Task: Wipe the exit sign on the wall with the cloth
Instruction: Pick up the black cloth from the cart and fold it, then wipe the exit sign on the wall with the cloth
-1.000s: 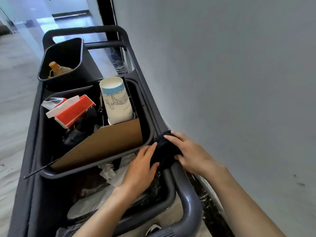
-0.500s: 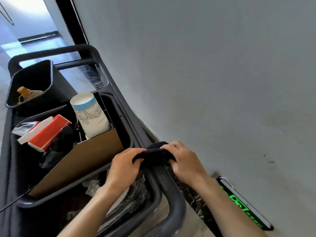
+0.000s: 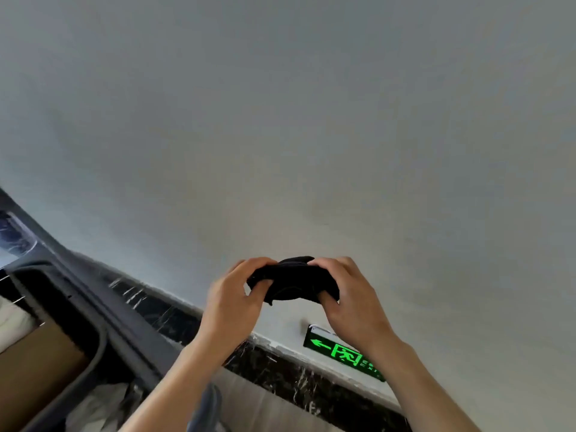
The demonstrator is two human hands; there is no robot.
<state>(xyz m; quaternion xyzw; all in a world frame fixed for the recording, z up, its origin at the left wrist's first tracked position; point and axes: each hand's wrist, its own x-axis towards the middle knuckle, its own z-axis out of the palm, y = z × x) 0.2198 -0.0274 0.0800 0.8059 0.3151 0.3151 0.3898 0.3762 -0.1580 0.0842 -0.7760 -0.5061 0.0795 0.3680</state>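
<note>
Dark cloth (image 3: 293, 280) bunched between both hands, held up in front of a pale grey wall (image 3: 280, 120).

Left hand (image 3: 232, 302) and right hand (image 3: 352, 299) each clamped on one end of the crumpled black fabric. Below, low on the wall just above the dark marble skirting (image 3: 280, 375): exit sign (image 3: 338, 353), glowing green arrow and running figure, partly hidden behind the right wrist. Grey cart (image 3: 103, 325) at lower left.
</note>
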